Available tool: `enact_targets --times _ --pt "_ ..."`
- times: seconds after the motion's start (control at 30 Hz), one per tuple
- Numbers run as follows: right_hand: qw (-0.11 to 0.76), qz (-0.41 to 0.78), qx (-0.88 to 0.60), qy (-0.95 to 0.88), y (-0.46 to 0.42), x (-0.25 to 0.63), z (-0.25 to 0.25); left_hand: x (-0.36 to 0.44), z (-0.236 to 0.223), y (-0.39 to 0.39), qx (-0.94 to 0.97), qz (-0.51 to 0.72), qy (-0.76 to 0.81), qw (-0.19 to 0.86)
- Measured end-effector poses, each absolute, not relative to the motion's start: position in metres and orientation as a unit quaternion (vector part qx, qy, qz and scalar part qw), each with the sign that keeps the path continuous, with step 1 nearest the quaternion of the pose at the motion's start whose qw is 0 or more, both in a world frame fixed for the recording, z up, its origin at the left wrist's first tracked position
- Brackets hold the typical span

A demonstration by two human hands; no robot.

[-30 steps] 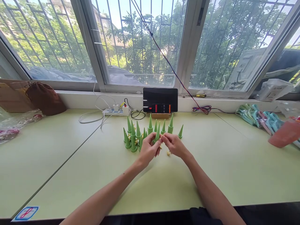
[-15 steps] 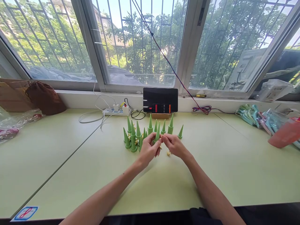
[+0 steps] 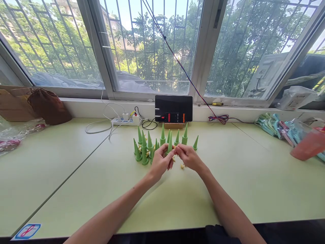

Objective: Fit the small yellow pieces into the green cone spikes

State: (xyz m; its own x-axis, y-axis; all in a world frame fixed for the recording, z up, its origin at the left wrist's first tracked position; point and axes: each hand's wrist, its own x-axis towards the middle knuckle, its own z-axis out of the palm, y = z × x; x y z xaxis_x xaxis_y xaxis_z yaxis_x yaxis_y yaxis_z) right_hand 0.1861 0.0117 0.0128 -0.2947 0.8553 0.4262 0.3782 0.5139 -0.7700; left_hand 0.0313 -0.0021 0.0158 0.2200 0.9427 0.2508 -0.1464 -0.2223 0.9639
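Note:
My left hand (image 3: 161,160) is closed around the lower part of a green cone-shaped spike (image 3: 170,142), whose tip points up. Close against it, my right hand (image 3: 188,156) pinches a small pale yellow piece (image 3: 175,147) at the spike's side; fingers hide most of that piece. Several similar green spikes (image 3: 144,152) stand upright to the left of and behind my hands, with small yellow pieces (image 3: 148,154) scattered among them. One short spike (image 3: 195,143) stands apart at the right. Another yellow piece (image 3: 182,166) lies on the table below my right hand.
Behind the spikes, a lit phone (image 3: 175,117) leans on a black tablet (image 3: 173,101). A power strip (image 3: 127,120) with cables lies to its left. Bundled wires (image 3: 218,118) rest near the sill. A reddish container (image 3: 308,144) and bagged items (image 3: 269,123) are at the right.
The held spike has shifted very slightly left, with the hands almost still around it. The phone's digits have changed.

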Motion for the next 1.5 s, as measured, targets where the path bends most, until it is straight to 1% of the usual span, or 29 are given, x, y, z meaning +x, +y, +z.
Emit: enact_targets --times 0.2,0.67,1.13,1.33,1.5 --pt "0.423 0.28 -0.412 -0.757 0.0121 0.1862 0.0127 0.0315 0.0159 -0.0021 0.585 0.519 0.342 0.521" --pt "0.436 0.318 -0.4 -0.74 0.0122 0.1855 0.011 0.0294 0.0142 -0.001 0.605 0.522 0.318 0.509" --pt "0.446 0.36 -0.389 -0.721 0.0154 0.1843 0.0089 0.0291 0.0164 -0.0032 0.654 0.522 0.329 0.437" --pt "0.465 0.354 -0.391 -0.711 0.0171 0.1827 0.0063 0.0298 0.0153 -0.0032 0.653 0.521 0.353 0.421" --pt "0.484 0.326 -0.402 -0.705 0.0165 0.1812 0.007 0.0312 0.0145 -0.0015 0.632 0.518 0.358 0.452"
